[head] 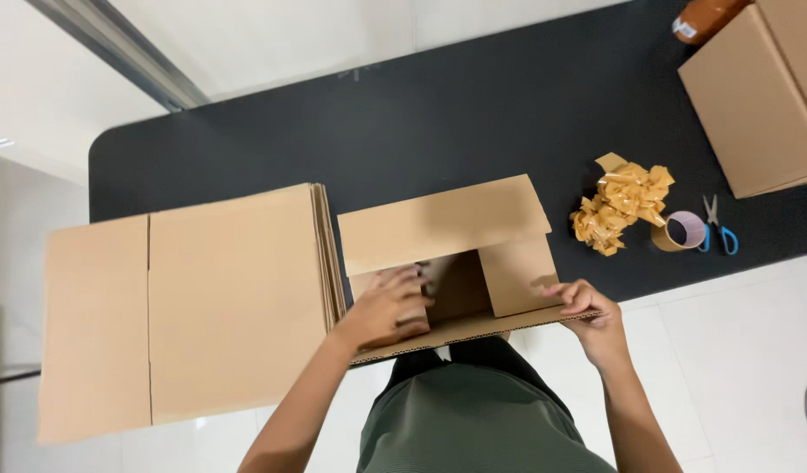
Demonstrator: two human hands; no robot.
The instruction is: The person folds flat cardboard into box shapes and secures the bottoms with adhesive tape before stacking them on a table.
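Note:
An open cardboard box stands on the near edge of a black table, its far flap raised and its right inner flap folded in. My left hand presses down on the left inner flap inside the box. My right hand grips the right end of the near flap, fingers curled over its corrugated edge. Both hands hold the box against my body.
A stack of flat cardboard sheets lies left of the box and overhangs the table. Crumpled brown tape, a tape roll and blue-handled scissors lie to the right. A closed carton sits far right.

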